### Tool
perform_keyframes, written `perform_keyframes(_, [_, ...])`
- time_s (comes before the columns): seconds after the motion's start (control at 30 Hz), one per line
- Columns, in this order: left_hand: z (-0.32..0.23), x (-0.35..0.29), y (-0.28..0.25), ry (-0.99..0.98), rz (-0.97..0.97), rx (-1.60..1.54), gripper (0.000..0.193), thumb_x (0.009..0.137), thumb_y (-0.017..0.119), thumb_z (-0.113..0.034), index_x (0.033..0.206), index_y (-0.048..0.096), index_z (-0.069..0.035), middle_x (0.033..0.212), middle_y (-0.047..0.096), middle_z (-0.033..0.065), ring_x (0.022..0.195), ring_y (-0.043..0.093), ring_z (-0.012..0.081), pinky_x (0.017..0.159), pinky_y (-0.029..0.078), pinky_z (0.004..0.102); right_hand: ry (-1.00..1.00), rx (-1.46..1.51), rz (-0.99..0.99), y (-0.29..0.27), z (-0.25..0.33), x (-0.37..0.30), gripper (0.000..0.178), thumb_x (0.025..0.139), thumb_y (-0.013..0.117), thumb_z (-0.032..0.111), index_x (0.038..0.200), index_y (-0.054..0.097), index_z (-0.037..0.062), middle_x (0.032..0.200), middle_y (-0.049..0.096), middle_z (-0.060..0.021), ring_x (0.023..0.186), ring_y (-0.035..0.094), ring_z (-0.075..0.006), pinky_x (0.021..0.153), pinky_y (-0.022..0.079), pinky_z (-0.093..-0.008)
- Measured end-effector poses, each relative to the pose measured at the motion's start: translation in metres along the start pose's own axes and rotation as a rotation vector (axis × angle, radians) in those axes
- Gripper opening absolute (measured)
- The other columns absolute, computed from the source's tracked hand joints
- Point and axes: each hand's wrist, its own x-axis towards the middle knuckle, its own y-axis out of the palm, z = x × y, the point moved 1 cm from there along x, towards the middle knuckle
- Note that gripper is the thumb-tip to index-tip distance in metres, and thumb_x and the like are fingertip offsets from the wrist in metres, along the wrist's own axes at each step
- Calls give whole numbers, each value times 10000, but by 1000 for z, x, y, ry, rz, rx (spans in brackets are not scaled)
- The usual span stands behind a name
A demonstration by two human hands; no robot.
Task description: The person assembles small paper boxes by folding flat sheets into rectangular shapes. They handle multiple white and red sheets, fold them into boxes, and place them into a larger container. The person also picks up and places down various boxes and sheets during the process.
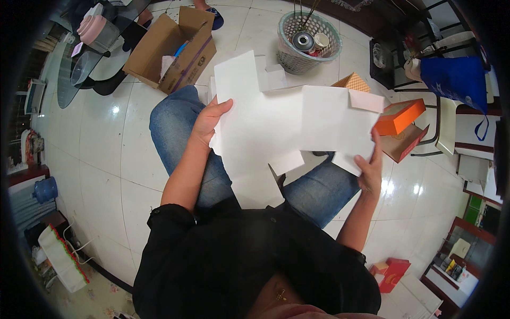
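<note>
An unfolded white cardboard box (271,127) with several flaps lies spread above my lap, its plain side facing up. My left hand (209,121) grips its left edge, thumb on top and the other fingers hidden beneath. On the opposite side my right hand (371,169) holds the right panel by its edge, near a lower flap, with the thumb on the near side. One small flap (366,101) at the upper right stands bent up. My jeans (321,189) show under the cardboard, which also covers part of my left thigh.
A brown carton (154,53) with items inside stands at far left. Beyond the cardboard is a grey-green plastic basket (289,61). Orange boxes (396,118) lie right, near a chair with a blue bag (454,80). A glass table (66,85) is upper left; someone's slippered foot (217,18) is behind the carton.
</note>
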Motion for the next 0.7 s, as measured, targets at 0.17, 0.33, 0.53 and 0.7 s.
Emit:
perform_keyframes(0.17, [-7, 3, 2, 16, 64, -142, 446, 903, 512, -92, 1324, 387, -21, 1201, 554, 140, 1044, 590, 258, 889, 498, 377, 281, 246, 43, 11, -31, 23, 603, 816, 679, 171, 1304, 389, -33, 1194, 547, -157, 1055, 565, -241, 900, 465, -347])
perform_keyframes(0.33, [-8, 8, -8, 34, -140, -9, 436, 892, 533, -117, 1292, 410, 2, 1157, 575, 151, 1003, 609, 258, 873, 508, 374, 70, 592, 200, 6, -29, 34, 539, 878, 594, 205, 1311, 376, -30, 1157, 565, -147, 996, 600, -247, 835, 502, -344])
perform_keyframes(0.53, [21, -10, -14, -182, -272, 126, 408, 830, 612, -90, 1202, 491, 27, 1058, 615, 163, 911, 638, 268, 811, 532, 382, 76, 506, 220, -14, -15, 29, 545, 888, 566, 194, 1319, 354, -63, 1217, 535, -179, 1097, 551, -272, 922, 448, -369])
perform_keyframes(0.7, [83, -25, -17, -201, -308, -100, 362, 875, 585, -123, 1218, 499, -45, 1101, 595, 103, 983, 597, 234, 864, 500, 369, 141, 577, 171, -44, -20, 29, 529, 900, 547, 205, 1321, 361, -55, 1220, 533, -183, 1101, 549, -272, 932, 446, -382])
